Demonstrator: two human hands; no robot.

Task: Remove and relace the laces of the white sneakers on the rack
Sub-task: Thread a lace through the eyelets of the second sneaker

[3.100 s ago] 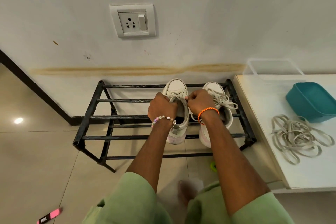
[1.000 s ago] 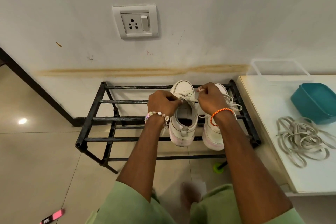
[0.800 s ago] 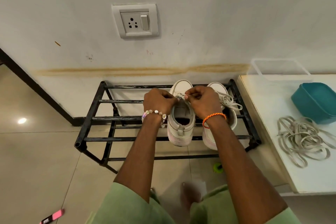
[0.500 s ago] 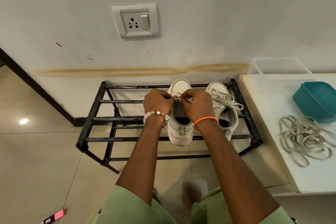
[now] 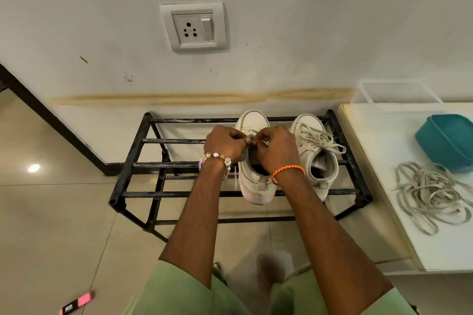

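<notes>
Two white sneakers stand toes to the wall on the black metal rack point(image 5: 133, 165). Over the left sneaker point(image 5: 253, 121) my left hand point(image 5: 224, 143) and my right hand point(image 5: 275, 148) meet, fingers curled, each pinching a bit of its lace point(image 5: 250, 134) near the toe end. My hands hide most of that lacing. A loose lace end hangs by my left wrist. The right sneaker point(image 5: 316, 155) stands beside it, laced, with a loose bow on top.
A white table point(image 5: 378, 186) stands right of the rack, with a heap of loose laces point(image 5: 432, 194), a teal tub point(image 5: 449, 140) and a clear box point(image 5: 395, 94). A wall socket point(image 5: 193, 27) sits above. A pink object point(image 5: 76, 302) lies on the tiled floor.
A second ago my right hand was raised over the gap between the shoes, pulling the lace. Both hands have since closed together over the left sneaker's front eyelets.
</notes>
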